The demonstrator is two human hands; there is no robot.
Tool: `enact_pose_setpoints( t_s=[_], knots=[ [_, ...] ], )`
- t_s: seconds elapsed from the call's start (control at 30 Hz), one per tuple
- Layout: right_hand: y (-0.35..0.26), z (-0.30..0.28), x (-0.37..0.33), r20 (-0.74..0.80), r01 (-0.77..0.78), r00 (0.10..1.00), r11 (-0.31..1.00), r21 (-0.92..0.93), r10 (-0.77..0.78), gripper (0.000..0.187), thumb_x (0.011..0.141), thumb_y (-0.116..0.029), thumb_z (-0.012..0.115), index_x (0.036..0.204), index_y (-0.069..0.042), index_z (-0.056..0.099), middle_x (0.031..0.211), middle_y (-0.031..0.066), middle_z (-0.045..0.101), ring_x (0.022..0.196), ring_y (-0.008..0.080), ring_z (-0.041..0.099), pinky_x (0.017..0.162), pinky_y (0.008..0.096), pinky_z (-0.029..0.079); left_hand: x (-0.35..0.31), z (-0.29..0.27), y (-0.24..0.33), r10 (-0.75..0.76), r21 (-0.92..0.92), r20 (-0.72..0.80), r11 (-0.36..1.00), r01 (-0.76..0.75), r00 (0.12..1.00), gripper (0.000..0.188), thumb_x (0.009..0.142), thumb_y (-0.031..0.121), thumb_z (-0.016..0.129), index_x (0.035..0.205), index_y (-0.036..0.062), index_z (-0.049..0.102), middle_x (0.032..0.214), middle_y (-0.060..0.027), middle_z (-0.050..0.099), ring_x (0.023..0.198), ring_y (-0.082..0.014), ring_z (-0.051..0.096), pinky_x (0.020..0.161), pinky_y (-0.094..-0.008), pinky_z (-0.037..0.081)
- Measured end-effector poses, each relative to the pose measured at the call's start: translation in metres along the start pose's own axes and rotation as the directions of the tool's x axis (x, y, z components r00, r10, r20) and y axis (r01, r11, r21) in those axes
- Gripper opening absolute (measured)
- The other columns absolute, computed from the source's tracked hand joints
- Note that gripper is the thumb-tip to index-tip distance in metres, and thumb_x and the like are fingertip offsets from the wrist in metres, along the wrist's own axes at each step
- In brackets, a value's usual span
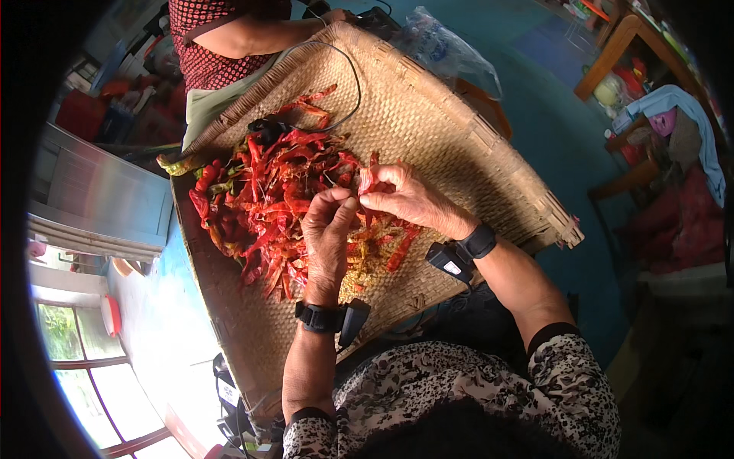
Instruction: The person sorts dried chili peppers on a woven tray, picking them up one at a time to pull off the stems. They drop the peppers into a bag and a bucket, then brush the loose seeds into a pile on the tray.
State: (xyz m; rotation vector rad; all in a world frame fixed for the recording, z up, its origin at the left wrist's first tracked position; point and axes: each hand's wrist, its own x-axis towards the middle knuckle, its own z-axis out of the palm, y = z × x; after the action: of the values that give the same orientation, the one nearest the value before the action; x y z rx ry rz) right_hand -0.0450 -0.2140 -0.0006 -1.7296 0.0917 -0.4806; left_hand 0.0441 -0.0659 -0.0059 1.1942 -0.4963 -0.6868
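A heap of dried red chili peppers point(283, 183) lies in a large woven basket tray point(428, 115). Over the heap's right side, my right hand point(409, 197) pinches a dried chili pepper point(368, 180) between thumb and fingers. Close beside it, my left hand point(329, 233) has its thumb and forefinger pressed together near the lower part of that pepper. Whatever sits in the left fingertips is too small to make out. Loose yellow seeds point(365, 268) and pepper scraps are scattered on the weave below my hands. Black bands with small devices circle both my wrists.
Another person in a red patterned top point(222, 46) is at the tray's far left edge. A thin black cable point(358, 84) loops over the tray. Beyond the far rim is a clear plastic bag point(440, 46). A wooden chair point(634, 180) with cloths stands at right.
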Motion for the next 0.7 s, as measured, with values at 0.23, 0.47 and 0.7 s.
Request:
enact_pose_setpoints(
  t_s=[0.23,0.47,0.7],
  knots=[
    [-0.012,-0.051,0.014,-0.136,0.023,0.988,0.783,0.621,0.079,0.017,0.087,-0.026,0.065,0.085,-0.010,0.059,0.072,-0.0008,0.058,0.058,0.0061,0.051,0.052,0.0195,0.046,-0.009,-0.019,-0.018,0.001,0.024,-0.027,1.000,0.000,1.000,0.010,0.091,0.007,0.061,0.101,0.0064,0.062,0.084,0.0024,0.061,0.069,-0.0049,0.053,0.064,-0.0204,0.047],
    [-0.007,-0.070,0.009,-0.327,0.036,0.926,0.816,0.577,0.190,0.032,0.089,-0.027,0.064,0.109,-0.002,0.060,0.086,0.0062,0.063,0.070,0.0102,0.057,0.058,0.0219,0.048,-0.009,-0.015,-0.011,0.035,0.028,-0.032,0.999,-0.034,0.999,0.011,0.093,0.008,0.057,0.104,0.0064,0.061,0.087,0.0013,0.062,0.073,-0.0079,0.058,0.068,-0.0232,0.049],
    [-0.002,-0.007,-0.002,0.235,0.092,0.972,0.908,-0.409,0.007,0.025,0.087,-0.020,0.066,0.105,-0.002,0.063,0.097,0.0097,0.065,0.074,0.0194,0.062,0.069,0.0347,0.052,-0.008,-0.004,0.002,0.009,-0.020,0.021,1.000,-0.009,1.000,0.012,0.095,0.011,0.055,0.106,0.0064,0.058,0.090,-0.0017,0.062,0.076,-0.0099,0.060,0.074,-0.0271,0.053]
  ],
)
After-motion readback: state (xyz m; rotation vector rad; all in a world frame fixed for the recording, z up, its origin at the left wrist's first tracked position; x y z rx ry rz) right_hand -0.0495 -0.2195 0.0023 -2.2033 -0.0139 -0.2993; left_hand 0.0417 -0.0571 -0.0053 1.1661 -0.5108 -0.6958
